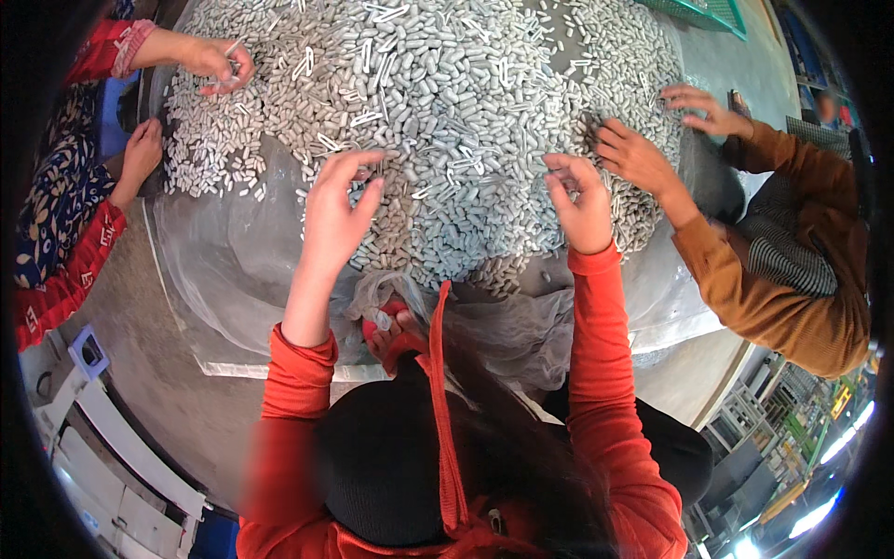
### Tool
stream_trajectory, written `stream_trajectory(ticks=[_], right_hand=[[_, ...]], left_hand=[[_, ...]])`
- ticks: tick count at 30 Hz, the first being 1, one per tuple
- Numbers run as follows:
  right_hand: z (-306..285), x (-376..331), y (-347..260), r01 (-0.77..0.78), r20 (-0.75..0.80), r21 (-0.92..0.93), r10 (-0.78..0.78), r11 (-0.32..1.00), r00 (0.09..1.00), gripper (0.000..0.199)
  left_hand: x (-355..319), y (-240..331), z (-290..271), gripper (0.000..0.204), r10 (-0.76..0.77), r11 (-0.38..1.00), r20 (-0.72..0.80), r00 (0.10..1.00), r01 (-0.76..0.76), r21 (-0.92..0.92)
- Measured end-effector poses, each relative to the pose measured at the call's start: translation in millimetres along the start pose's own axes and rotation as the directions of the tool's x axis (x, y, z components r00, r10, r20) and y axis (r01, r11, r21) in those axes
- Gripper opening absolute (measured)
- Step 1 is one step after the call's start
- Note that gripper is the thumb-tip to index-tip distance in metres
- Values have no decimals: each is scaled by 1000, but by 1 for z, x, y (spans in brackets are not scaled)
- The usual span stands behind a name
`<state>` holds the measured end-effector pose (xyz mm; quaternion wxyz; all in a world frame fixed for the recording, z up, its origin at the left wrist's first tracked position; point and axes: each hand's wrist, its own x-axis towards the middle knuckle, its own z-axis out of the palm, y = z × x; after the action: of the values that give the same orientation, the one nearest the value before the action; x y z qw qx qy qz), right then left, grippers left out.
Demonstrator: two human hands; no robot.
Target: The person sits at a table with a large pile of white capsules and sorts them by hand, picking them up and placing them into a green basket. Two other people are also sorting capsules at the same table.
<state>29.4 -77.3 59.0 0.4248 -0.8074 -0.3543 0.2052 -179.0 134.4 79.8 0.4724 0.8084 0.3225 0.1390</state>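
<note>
A wide heap of small pale grey capsule-shaped pieces (438,121) spreads in front of me. Scattered over it are longer white paired strips (367,56). At the heap's near left edge my left hand (337,207) hovers with its thumb and curled fingers apart; I see nothing between them. My right hand (583,203) is over the near right part, its thumb also apart from the bent fingers and nothing visible in it. Both of my forearms are in red sleeves. Whatever lies under my fingers is hidden.
Clear plastic sheeting (233,247) lies under the heap and bunches near me. To the left, a person's hand (216,65) holds a thin pale piece. On the right, another person's hand (638,158) reaches close beside mine. A green basket (712,14) stands far right.
</note>
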Motion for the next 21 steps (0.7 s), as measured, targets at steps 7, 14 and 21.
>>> stream_trajectory(ticks=[7,14,21], right_hand=[[52,5,-36,164,25,-224,-162,961,986,22],[65,-23,-25,34,-23,-117,-37,993,999,16],[49,13,-22,62,-220,591,87,804,972,16]], left_hand=[[26,25,48,18,248,969,31,968,-248,4],[7,-8,63,22,244,961,101,965,-254,105],[-5,-36,9,16,-133,956,114,985,158,-245]])
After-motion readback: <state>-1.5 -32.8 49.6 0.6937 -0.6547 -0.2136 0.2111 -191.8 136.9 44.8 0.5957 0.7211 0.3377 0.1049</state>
